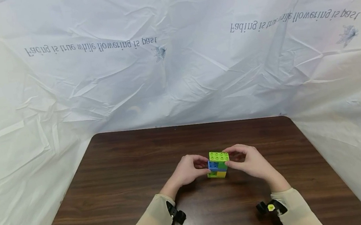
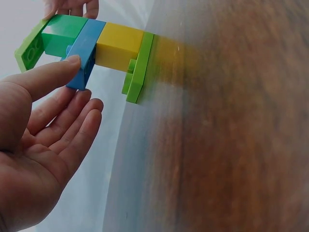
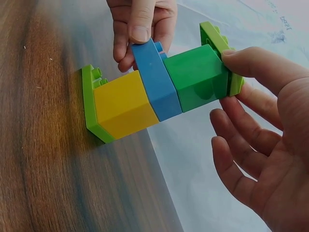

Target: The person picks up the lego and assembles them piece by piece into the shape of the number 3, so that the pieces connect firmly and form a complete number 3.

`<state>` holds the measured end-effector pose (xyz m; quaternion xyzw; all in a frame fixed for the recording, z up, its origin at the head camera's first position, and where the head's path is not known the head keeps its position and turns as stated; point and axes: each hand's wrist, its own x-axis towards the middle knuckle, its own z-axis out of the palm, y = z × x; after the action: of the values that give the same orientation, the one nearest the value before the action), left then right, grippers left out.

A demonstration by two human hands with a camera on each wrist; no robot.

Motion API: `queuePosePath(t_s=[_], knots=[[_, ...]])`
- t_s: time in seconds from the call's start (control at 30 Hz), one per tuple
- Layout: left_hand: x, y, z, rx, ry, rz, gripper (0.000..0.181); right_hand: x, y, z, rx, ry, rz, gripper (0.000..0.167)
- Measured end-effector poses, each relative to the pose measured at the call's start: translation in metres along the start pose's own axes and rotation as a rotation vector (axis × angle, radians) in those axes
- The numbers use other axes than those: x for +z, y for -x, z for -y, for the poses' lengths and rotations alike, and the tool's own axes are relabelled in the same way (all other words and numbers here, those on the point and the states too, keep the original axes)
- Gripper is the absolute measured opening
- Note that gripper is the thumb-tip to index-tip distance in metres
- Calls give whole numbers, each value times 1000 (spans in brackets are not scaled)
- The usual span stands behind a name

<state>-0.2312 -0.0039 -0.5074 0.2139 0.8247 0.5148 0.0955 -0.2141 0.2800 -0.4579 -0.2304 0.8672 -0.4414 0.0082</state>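
Note:
A tower of toy building bricks stands on the table. From the bottom up it has a lime-green plate (image 3: 89,108), a yellow brick (image 3: 125,104), a blue plate (image 3: 157,84), a green brick (image 3: 200,77) and another lime-green plate (image 1: 219,156). My left hand (image 1: 187,169) pinches the end of the blue plate that juts out to the left, thumb on one side and fingers on the other. On the right, my right hand (image 1: 248,160) holds the right end of the top lime-green plate between thumb and fingers.
The dark wood-grain table (image 1: 132,159) has rounded far corners. Behind it and at the sides hangs a pale, wrinkled plastic sheet (image 1: 196,76) with printed words and blue-grey motifs. Each wrist carries a small black camera near its light sleeve (image 1: 153,221).

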Motion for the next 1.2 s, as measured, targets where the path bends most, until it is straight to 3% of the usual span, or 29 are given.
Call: queuePosePath(t_s=[1.2], knots=[[1, 0, 2, 7, 25, -2, 33, 0, 1, -1, -66, 80, 14, 33]])
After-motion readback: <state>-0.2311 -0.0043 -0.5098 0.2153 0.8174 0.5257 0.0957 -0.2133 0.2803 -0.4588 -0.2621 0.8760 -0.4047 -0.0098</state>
